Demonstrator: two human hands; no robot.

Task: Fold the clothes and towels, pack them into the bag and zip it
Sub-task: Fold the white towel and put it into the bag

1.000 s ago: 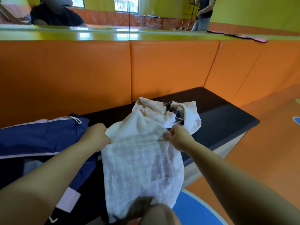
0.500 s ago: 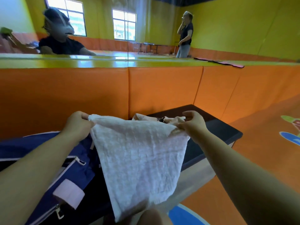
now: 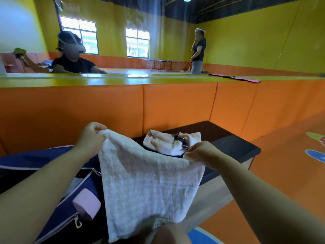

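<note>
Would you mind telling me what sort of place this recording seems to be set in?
Probably an indoor play gym or activity hall: orange padded wall panels, a large wall mirror above them, and coloured shapes on the orange floor.

No legible text, labels, brands or numbers anywhere in frame; floor markings at right are coloured shapes only, not readable signs.
</note>
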